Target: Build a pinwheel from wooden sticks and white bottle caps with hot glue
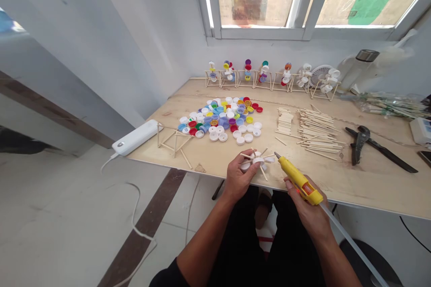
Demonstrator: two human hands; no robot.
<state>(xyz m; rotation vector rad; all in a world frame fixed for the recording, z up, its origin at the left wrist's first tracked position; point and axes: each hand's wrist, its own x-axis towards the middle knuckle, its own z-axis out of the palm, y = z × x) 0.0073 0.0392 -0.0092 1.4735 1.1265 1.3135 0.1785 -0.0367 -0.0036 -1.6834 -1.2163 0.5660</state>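
My left hand [238,177] holds a wheel of wooden sticks and white bottle caps [258,160] by its left side, over the front edge of the table. Its sticks point outward from the middle. In my right hand [310,210] is a yellow glue gun [298,179] with a long pale glue stick out of its back. The nozzle points at the wheel's right side, a small gap away. Behind the wheel lie many coloured and white caps [222,119]. A pile of wooden sticks [318,130] is further right.
A wooden stick frame [173,141] and a white power strip [136,138] are at the left. Black cutters [384,150] lie at the right. Several small cap wheels on stands [247,76] line the back, beside a white fan [322,76] and a bottle [355,71].
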